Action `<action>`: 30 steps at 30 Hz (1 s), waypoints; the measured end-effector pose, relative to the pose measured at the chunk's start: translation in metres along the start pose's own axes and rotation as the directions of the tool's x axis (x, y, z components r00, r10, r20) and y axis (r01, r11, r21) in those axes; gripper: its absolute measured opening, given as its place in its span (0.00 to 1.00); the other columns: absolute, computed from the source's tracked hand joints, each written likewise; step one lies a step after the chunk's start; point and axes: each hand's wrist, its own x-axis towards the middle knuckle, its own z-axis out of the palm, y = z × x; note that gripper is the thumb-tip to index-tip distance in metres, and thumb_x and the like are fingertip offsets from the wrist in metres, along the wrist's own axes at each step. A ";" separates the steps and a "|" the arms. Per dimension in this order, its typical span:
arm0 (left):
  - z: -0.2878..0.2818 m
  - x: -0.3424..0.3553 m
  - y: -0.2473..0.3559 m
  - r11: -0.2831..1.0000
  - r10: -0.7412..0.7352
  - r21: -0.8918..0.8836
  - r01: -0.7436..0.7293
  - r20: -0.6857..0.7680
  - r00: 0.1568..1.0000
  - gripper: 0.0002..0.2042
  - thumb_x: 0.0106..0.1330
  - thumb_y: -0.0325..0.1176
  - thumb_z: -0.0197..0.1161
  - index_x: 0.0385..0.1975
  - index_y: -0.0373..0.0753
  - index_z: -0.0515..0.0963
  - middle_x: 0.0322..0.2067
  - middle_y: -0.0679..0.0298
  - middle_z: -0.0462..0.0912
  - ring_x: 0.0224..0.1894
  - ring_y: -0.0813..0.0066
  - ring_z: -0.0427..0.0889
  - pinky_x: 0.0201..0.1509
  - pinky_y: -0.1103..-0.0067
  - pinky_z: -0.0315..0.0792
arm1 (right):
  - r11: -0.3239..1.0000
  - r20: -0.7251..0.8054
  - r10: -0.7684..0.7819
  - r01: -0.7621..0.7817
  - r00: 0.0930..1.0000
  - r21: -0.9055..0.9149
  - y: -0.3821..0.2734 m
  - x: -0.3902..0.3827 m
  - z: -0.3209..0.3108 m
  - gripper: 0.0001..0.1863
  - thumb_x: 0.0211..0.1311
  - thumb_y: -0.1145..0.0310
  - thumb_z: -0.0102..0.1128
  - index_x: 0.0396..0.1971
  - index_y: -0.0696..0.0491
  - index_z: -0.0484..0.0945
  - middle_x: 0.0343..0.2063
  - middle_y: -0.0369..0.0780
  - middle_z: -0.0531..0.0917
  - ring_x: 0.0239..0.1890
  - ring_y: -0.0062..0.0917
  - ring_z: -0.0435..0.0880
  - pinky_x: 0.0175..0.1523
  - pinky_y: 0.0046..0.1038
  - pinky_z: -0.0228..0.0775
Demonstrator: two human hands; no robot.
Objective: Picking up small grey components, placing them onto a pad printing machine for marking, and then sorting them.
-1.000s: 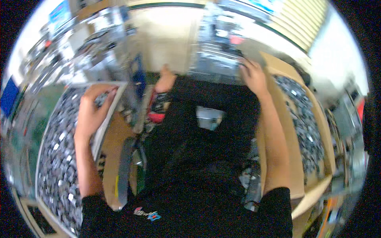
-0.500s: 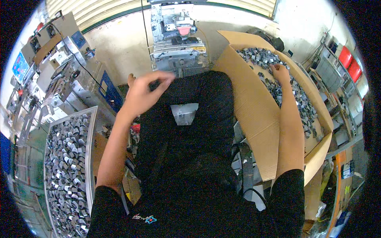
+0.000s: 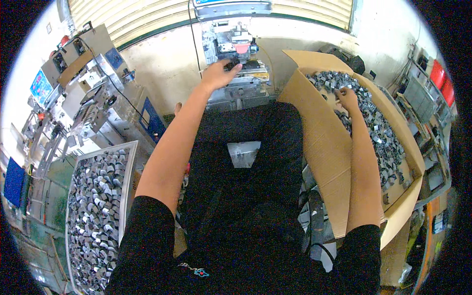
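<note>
By a pale wall [image 3: 164, 64], grey pieces [image 3: 381, 129] lie around the right fingers [image 3: 343, 92], whose grip, like the left fingers' [image 3: 234, 71], is unclear.

Slatted covering [image 3: 147, 19]: pale yellow, horizontally ribbed, spanning 11 to 1 o'clock and edged below in dark green.
Back wall [image 3: 167, 59]: cream and scuffed, beneath the slats at 11 o'clock.
Side wall [image 3: 381, 42]: white, at 2 o'clock.
Light: bright and even, bleaching the side wall nearly blank.
Rack [image 3: 415, 101]: grey metal, crowded, between 2 and 3 o'clock, red cylinders [image 3: 436, 73] beside its upper part.
Blue board [image 3: 14, 182]: tilted, just below 9 o'clock.
Green surface [image 3: 51, 201]: glossy, between 8 and 9 o'clock; whether floor or tabletop, unclear.
</note>
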 end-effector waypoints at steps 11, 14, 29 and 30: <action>0.008 0.030 -0.024 0.997 -0.023 0.073 0.021 0.030 0.999 0.30 0.62 0.67 0.55 0.60 0.60 0.77 0.59 0.56 0.79 0.65 0.46 0.70 0.70 0.46 0.53 | 0.733 0.139 0.096 -0.164 0.986 0.660 -0.055 -0.006 -0.006 0.20 0.66 0.57 0.65 0.50 0.55 0.80 0.34 0.37 0.85 0.28 0.19 0.83 0.34 0.24 0.74; 0.013 0.025 -0.008 0.998 0.035 0.046 -0.036 0.025 0.999 0.29 0.63 0.67 0.55 0.58 0.57 0.78 0.58 0.57 0.79 0.64 0.49 0.72 0.69 0.50 0.57 | 0.586 0.235 0.111 -0.255 0.966 0.769 -0.069 -0.013 -0.019 0.20 0.70 0.58 0.61 0.56 0.52 0.74 0.56 0.40 0.78 0.46 0.27 0.85 0.49 0.28 0.74; 0.009 0.007 0.011 0.996 0.003 0.085 0.014 -0.194 0.981 0.26 0.76 0.54 0.40 0.54 0.37 0.70 0.42 0.40 0.83 0.50 0.40 0.81 0.60 0.50 0.66 | 0.709 -0.010 -0.446 0.360 0.895 0.606 -0.250 -0.004 0.089 0.11 0.63 0.66 0.67 0.41 0.56 0.83 0.44 0.41 0.87 0.50 0.27 0.84 0.57 0.31 0.73; 0.009 0.009 0.013 0.998 -0.003 0.066 0.016 -0.207 0.978 0.26 0.76 0.54 0.39 0.53 0.37 0.70 0.41 0.40 0.83 0.49 0.39 0.81 0.59 0.50 0.67 | 0.659 -0.061 -0.547 0.474 0.835 0.583 -0.250 0.006 0.101 0.10 0.61 0.68 0.69 0.39 0.55 0.83 0.42 0.41 0.88 0.47 0.26 0.85 0.55 0.30 0.75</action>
